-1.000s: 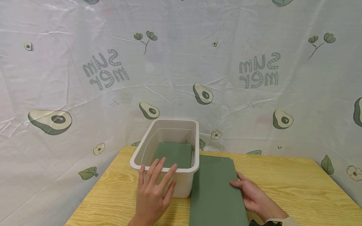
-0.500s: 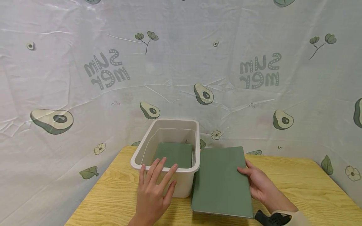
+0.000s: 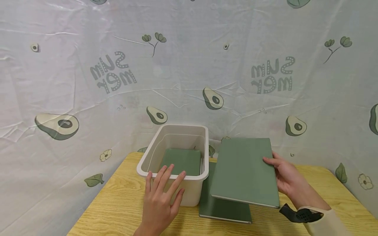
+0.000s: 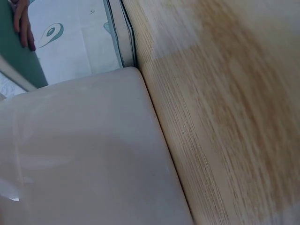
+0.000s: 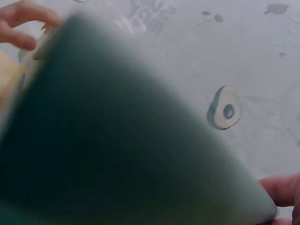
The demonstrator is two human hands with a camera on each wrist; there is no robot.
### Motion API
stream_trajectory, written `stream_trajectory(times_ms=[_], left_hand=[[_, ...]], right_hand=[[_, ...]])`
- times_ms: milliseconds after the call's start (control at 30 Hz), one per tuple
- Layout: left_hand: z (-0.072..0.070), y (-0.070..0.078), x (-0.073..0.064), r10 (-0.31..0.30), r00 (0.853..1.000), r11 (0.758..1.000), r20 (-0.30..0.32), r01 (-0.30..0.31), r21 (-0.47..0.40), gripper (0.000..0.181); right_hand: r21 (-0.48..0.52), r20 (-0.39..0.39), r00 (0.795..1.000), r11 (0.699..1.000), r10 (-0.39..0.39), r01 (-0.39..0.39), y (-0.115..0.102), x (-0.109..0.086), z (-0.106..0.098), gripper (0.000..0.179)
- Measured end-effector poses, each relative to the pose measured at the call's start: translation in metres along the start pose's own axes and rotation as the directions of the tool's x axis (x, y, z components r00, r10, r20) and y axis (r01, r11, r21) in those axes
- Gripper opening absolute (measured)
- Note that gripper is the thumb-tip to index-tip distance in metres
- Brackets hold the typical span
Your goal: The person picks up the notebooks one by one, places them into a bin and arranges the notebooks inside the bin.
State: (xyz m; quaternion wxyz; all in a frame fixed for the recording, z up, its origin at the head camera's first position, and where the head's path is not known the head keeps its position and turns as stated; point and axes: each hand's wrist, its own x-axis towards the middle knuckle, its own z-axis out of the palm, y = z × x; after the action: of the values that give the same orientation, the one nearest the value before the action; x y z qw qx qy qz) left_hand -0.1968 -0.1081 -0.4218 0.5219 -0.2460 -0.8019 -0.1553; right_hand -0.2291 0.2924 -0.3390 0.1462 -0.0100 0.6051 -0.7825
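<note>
My right hand (image 3: 287, 177) pinches a green hardcover book (image 3: 245, 170) by its right edge, thumb on the front cover. The book is tilted up above the table, and its pale page edge shows along the bottom. Partly beneath it in the head view, a second green book (image 3: 224, 209) lies on the table beside a light grey plastic bin (image 3: 189, 191). Another green book (image 3: 181, 160) lies inside that bin. Spread fingers of my left hand (image 3: 159, 200) rest on the bin's front rim. In the left wrist view the bin's wall (image 4: 84, 150) fills the lower left.
The wood-grain table (image 3: 115, 200) extends to both sides of the bin. Behind it hangs a pale curtain (image 3: 183, 65) printed with avocados and lettering. A black watch (image 3: 301, 214) is on the right wrist.
My right hand has lifted the upper book off the one on the table and moved it up and to the right, uncovering the lower book. The left hand stays on the bin.
</note>
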Motion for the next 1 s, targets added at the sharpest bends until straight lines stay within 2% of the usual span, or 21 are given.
stream_trajectory(times_ms=[233, 500, 733, 1000], left_hand=[[0.000, 0.000, 0.000, -0.003, 1.000, 1.000, 0.014, 0.003, 0.005, 0.043], [0.000, 0.001, 0.000, -0.001, 1.000, 1.000, 0.008, 0.001, 0.011, 0.044], [-0.001, 0.002, 0.000, -0.007, 1.000, 1.000, 0.017, 0.007, 0.005, 0.044], [-0.001, 0.001, 0.002, 0.001, 1.000, 1.000, 0.014, -0.001, 0.007, 0.043]], right_hand=[[0.052, -0.002, 1.000, 0.998, -0.031, 0.031, -0.025, -0.001, 0.000, 0.085], [0.185, 0.036, 0.998, 0.981, -0.057, 0.050, -0.043, 0.005, 0.026, 0.084], [0.321, 0.099, 0.990, 0.945, -0.101, 0.064, -0.051, 0.012, 0.052, 0.087], [0.358, 0.142, 0.983, 0.932, -0.115, 0.057, -0.052, 0.016, 0.055, 0.087]])
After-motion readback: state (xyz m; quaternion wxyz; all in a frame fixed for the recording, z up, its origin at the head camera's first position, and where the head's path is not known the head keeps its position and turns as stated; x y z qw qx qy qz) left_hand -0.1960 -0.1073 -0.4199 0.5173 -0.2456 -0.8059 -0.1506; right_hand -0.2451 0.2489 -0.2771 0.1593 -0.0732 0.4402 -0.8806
